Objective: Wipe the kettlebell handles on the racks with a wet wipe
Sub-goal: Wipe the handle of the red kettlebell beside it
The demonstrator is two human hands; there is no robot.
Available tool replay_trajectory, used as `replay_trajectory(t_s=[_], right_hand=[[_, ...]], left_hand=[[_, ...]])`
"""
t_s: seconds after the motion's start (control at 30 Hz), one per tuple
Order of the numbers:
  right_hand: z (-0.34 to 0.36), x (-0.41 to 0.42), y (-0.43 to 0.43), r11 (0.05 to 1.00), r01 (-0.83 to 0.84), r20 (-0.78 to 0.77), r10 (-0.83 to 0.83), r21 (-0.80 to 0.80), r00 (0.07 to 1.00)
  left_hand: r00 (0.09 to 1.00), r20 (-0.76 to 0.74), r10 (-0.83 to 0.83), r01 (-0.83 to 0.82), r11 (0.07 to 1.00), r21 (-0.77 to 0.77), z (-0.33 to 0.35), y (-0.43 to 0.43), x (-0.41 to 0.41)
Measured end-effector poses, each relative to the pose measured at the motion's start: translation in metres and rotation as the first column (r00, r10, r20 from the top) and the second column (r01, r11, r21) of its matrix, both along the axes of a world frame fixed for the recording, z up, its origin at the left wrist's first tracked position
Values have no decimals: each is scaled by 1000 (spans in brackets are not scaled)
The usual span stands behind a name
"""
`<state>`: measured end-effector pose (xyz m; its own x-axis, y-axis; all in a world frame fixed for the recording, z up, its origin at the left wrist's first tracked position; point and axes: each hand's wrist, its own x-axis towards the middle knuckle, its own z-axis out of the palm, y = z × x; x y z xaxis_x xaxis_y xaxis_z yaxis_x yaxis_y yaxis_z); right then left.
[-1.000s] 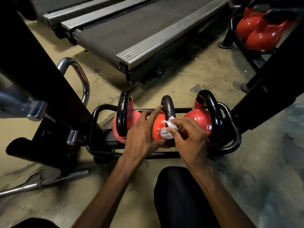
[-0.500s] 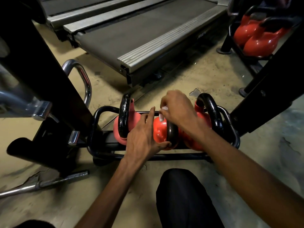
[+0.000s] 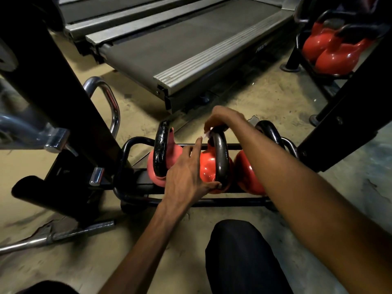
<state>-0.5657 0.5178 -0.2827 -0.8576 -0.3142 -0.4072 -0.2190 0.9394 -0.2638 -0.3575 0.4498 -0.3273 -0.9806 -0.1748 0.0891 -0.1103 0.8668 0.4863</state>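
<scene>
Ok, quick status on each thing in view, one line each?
middle kettlebell: upright in the rack, steadied and being wiped at the handle top.
wet wipe: bunched, mostly hidden under the right hand.
right hand: closed over the top of the middle handle, pressing the wipe.
left hand: open, fingers spread against the middle kettlebell's body.
left kettlebell: upright, untouched.
right kettlebell: upright, partly hidden by the right arm.
rack: holds three kettlebells.

Three kettlebells point(image 3: 212, 166) sit side by side in a low rack point(image 3: 127, 196) at frame centre; a treadmill point(image 3: 180, 45) lies behind.
</scene>
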Motion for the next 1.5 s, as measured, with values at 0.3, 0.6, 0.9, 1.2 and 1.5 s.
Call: replay_trajectory(t_s=[0.3, 0.6, 0.9, 1.2, 1.5], right_hand=[[-23, -3, 49, 817, 196, 103, -166, -542, 981], [-38, 42, 68, 797, -186, -468, -134, -574, 873], [-39, 125, 91, 797, -359, -634, -38, -486, 773], [-34, 118, 94, 731, -211, -489, -189, -649, 851], [-63, 191, 101, 710, -349, -588, -112, -611, 801]], left_hand=[[999, 18, -36, 36, 999, 37, 1, -2, -7], [999, 12, -36, 36, 999, 28, 0, -5, -8], [997, 8, -73, 73, 997, 34, 1, -6, -11], [979, 22, -204, 201, 974, 106, 1, -12, -21], [940, 74, -334, 336, 942, -15, -6, -22, -32]])
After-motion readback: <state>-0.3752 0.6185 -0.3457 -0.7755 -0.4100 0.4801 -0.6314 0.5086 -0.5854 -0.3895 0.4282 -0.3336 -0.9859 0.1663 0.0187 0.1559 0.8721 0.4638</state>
